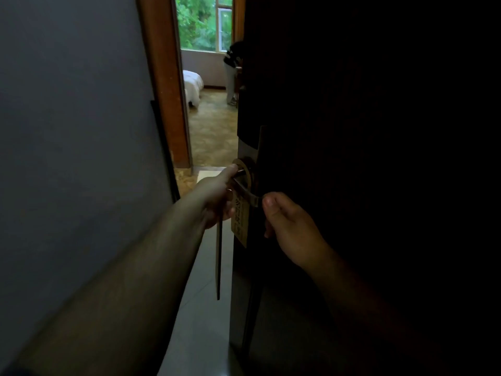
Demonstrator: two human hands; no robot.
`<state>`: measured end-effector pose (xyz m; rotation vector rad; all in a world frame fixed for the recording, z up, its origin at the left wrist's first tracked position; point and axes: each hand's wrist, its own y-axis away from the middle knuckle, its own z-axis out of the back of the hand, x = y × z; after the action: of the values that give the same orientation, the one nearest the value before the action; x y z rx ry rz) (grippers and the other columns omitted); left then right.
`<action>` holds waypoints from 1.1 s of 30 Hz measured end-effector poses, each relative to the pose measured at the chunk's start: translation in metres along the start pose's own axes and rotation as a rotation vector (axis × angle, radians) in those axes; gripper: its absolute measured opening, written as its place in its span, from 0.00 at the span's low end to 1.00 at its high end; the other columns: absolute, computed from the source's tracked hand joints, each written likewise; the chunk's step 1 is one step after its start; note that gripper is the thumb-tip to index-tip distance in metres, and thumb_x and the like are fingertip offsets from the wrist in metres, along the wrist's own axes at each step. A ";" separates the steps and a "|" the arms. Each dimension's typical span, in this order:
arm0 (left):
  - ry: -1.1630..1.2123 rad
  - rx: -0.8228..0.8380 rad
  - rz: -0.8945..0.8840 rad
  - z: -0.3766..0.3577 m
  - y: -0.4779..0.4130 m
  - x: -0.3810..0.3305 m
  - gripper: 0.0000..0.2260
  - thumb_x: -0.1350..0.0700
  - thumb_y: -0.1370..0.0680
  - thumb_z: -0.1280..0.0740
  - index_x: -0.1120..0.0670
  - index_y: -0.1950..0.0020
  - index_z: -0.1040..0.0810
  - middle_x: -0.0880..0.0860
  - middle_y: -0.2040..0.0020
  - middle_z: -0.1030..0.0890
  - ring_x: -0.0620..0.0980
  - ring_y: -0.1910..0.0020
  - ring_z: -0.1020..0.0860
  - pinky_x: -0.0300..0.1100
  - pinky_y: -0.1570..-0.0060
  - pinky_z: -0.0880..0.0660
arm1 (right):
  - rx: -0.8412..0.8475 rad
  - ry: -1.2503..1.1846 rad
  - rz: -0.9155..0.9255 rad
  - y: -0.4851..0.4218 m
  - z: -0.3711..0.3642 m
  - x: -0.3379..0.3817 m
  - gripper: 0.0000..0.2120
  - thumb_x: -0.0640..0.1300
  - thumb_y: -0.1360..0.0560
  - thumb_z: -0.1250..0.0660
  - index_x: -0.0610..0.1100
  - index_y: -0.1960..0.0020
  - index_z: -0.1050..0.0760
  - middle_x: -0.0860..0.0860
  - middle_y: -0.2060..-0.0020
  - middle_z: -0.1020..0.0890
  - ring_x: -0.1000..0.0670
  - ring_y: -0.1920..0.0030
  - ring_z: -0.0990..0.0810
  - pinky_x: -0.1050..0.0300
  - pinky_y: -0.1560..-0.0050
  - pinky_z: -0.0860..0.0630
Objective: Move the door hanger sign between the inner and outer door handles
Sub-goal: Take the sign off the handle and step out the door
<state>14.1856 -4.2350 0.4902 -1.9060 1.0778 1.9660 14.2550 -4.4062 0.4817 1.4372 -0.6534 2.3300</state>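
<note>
A tan door hanger sign (240,221) with dark printed characters hangs by its round hoop on the metal lever handle (248,189) of the dark door (352,131), which stands partly open. My left hand (217,196) reaches in from the left and grips the sign's hoop at the handle's base. A thin dark strip (218,261) hangs down below that hand. My right hand (287,226) is just right of the sign, its thumb and curled fingers pinching the lever's free end. The handle on the door's other side is hidden.
A grey wall (76,131) and the wooden door frame (165,77) close off the left. Through the gap I see a tiled floor (206,267), a room with a white bed (192,82), a window, and a person (232,74) standing by the door's edge.
</note>
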 end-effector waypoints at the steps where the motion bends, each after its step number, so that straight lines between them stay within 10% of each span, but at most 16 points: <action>1: -0.014 -0.018 -0.002 0.008 0.010 0.002 0.23 0.39 0.24 0.33 0.59 0.49 0.20 0.48 0.76 0.33 0.45 0.77 0.35 0.39 0.74 0.32 | 0.014 -0.029 0.003 0.005 -0.006 0.004 0.11 0.52 0.17 0.47 0.54 0.53 0.27 0.57 0.65 0.25 0.68 0.67 0.24 0.74 0.66 0.30; 6: 0.018 -0.060 -0.072 0.049 0.053 0.015 0.24 0.37 0.30 0.26 0.57 0.51 0.18 0.55 0.67 0.31 0.52 0.72 0.32 0.42 0.62 0.24 | 0.073 -0.149 0.013 0.027 -0.035 0.020 0.14 0.54 0.17 0.48 0.56 0.54 0.26 0.58 0.69 0.24 0.67 0.70 0.25 0.74 0.67 0.31; 15: 0.121 -0.238 -0.118 0.104 0.137 0.041 0.19 0.45 0.24 0.30 0.60 0.47 0.22 0.49 0.77 0.39 0.47 0.79 0.41 0.40 0.72 0.39 | 0.170 -0.178 0.112 0.072 -0.096 0.044 0.11 0.52 0.18 0.45 0.59 0.58 0.32 0.60 0.67 0.31 0.62 0.68 0.32 0.67 0.62 0.36; 19: 0.163 -0.290 -0.094 0.127 0.180 0.052 0.17 0.44 0.25 0.29 0.58 0.50 0.22 0.51 0.76 0.37 0.48 0.77 0.40 0.41 0.71 0.38 | 0.160 -0.064 0.160 0.095 -0.124 0.054 0.17 0.70 0.24 0.49 0.60 0.60 0.31 0.57 0.66 0.27 0.58 0.67 0.27 0.58 0.60 0.30; 26: 0.115 -0.262 -0.173 0.165 0.260 0.073 0.09 0.61 0.16 0.43 0.54 0.37 0.29 0.50 0.65 0.33 0.44 0.80 0.26 0.33 0.76 0.31 | 0.226 -0.005 0.123 0.146 -0.155 0.084 0.22 0.61 0.20 0.49 0.48 0.44 0.24 0.58 0.62 0.25 0.60 0.63 0.27 0.60 0.56 0.30; 29: 0.182 -0.258 -0.138 0.188 0.281 0.085 0.13 0.52 0.19 0.36 0.58 0.40 0.22 0.51 0.73 0.38 0.48 0.82 0.38 0.41 0.71 0.40 | 0.163 -0.115 0.081 0.168 -0.176 0.083 0.22 0.55 0.18 0.47 0.42 0.36 0.25 0.60 0.58 0.23 0.63 0.62 0.23 0.73 0.59 0.29; 33: 0.102 -0.323 -0.159 0.198 0.322 0.097 0.15 0.58 0.16 0.41 0.60 0.30 0.29 0.50 0.70 0.34 0.43 0.85 0.31 0.34 0.78 0.34 | 0.249 -0.172 -0.146 0.194 -0.195 0.095 0.21 0.54 0.19 0.45 0.44 0.33 0.25 0.57 0.58 0.25 0.61 0.59 0.25 0.63 0.55 0.29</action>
<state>13.8215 -4.3769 0.4956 -2.1968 0.6341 2.0713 13.9707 -4.4608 0.4509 1.7458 -0.2944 2.2528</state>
